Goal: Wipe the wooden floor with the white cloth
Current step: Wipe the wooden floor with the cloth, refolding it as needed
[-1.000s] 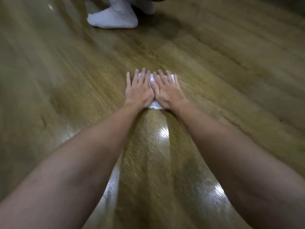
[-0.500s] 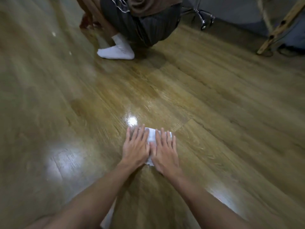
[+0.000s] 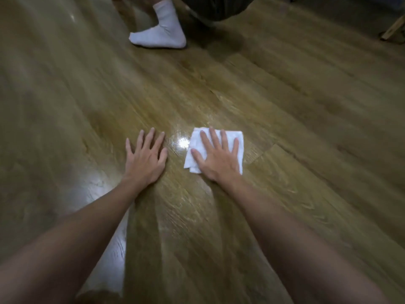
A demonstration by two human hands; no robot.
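The white cloth (image 3: 232,134) lies folded flat on the glossy wooden floor (image 3: 285,106), a little right of centre. My right hand (image 3: 217,161) presses palm-down on it with fingers spread, covering most of it. My left hand (image 3: 145,160) rests flat on the bare floor to the left of the cloth, fingers apart, holding nothing. A gap with a bright light reflection separates the two hands.
Another person crouches at the top of the view; their white-socked foot (image 3: 160,36) stands on the floor beyond my hands, with dark striped clothing (image 3: 219,7) above it. A wooden furniture leg (image 3: 392,31) shows at the top right edge.
My left hand has come off the cloth and now lies on the bare floor to its left. My right hand has slid the cloth to the right.
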